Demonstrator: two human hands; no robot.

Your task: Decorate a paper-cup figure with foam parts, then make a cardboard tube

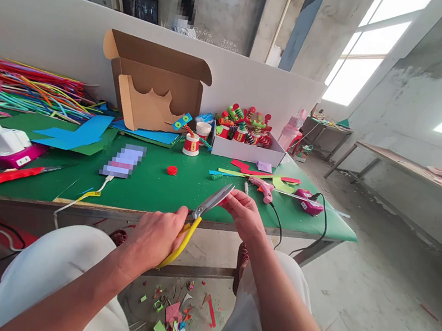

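Note:
Yellow-handled scissors (186, 242) are in my left hand (157, 237), its fingers closed round the handles. Their metal blades point up and to the right, above the table's front edge. At the blade tips, my right hand (244, 212) pinches a small red piece (223, 203), mostly hidden by fingers and blades. Beyond the hands, a red disc (171, 170) lies on the green table (143, 192). Further back stands a red-and-white paper cup figure (191, 144) with a blue eyed top and coiled arms.
A white box (249, 152) holds several similar figures. A pink glue gun (262, 189) and paper strips (260, 175) lie to the right. Leftward are a phone (123, 161), a red-handled cutting tool (0, 179) and pipe cleaners (32, 92). An open cardboard box (158, 86) stands behind.

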